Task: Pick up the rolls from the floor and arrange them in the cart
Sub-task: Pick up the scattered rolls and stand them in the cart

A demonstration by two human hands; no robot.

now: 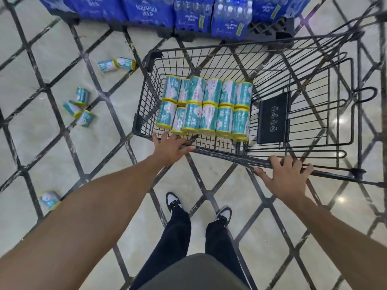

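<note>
A black wire cart (303, 59) stands in front of me. Several teal-and-white rolls with yellow ends (204, 105) lie packed in two rows in its left half. My left hand (170, 146) rests on the cart's near rim, fingers spread and holding nothing. My right hand (287, 174) lies over the cart's handle bar with its fingers draped on it. On the floor to the left lie two rolls (116, 64), a cluster of three rolls (80, 105), and one roll (50, 198) beside my left forearm.
Blue shrink-wrapped packs of water bottles (188, 13) sit on a black pallet beyond the cart. A black child-seat flap (273, 118) is inside the cart's right part. The floor is pale tile with dark diagonal lines. My feet (199, 206) stand behind the cart.
</note>
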